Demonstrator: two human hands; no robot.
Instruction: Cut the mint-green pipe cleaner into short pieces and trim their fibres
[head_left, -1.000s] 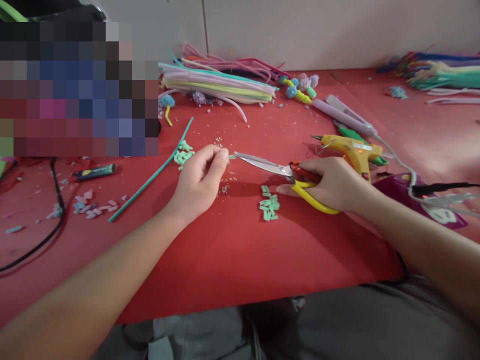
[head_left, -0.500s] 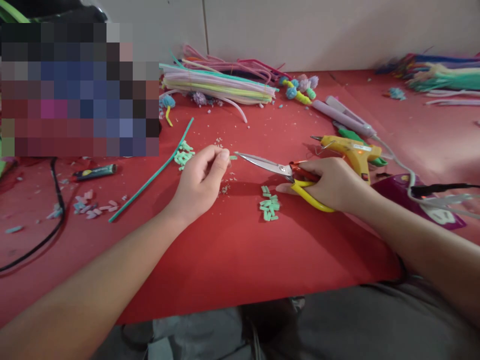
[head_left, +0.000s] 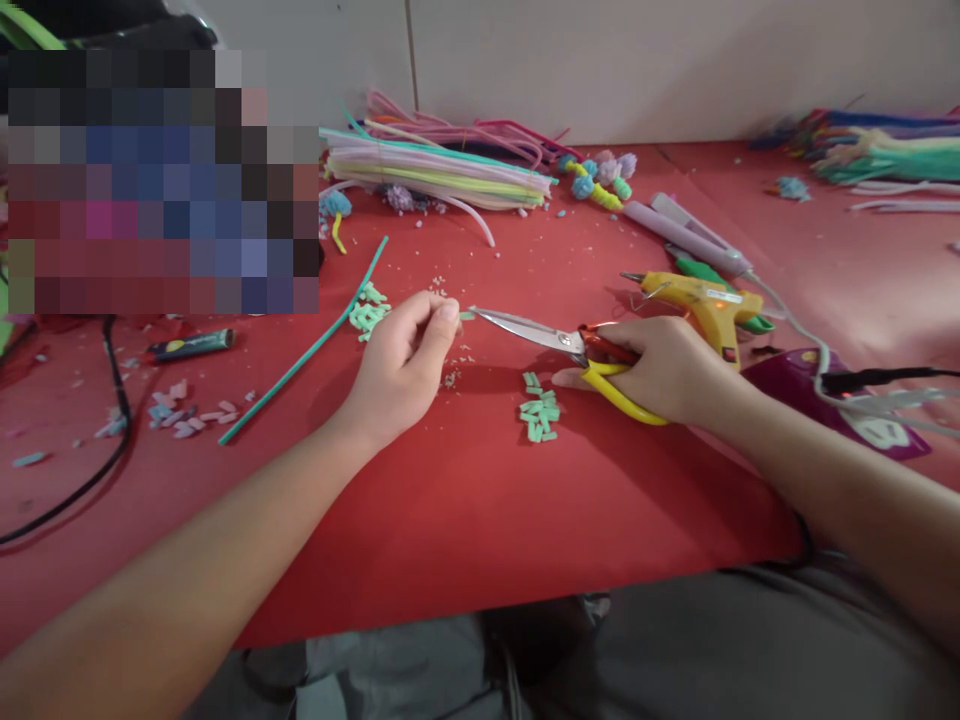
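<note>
Left hand is pinched tight, thumb and forefinger clamped on a tiny green piece that pokes out just past the fingertips towards the right. Right there, the tips of the scissors sit against that piece, blades lying close together and pointing left. Right hand is wrapped around the scissors' yellow and red handles, fingers through the loops, knuckles low over the red table. So the piece sits between the two hands, held by the left and met by the blade tips.

Just below the blades, a small heap of cut green bits lies on the table, near the right thumb. A second scatter of green bits lies beyond the left hand, beside a long green pipe cleaner running slantwise across the cloth. Behind the right hand rests a yellow glue gun, nozzle pointing left, with a lilac hair straightener further back. Against the wall, a bundle of pastel pipe cleaners. Far left, pink bits, a dark lighter and a black cable
</note>
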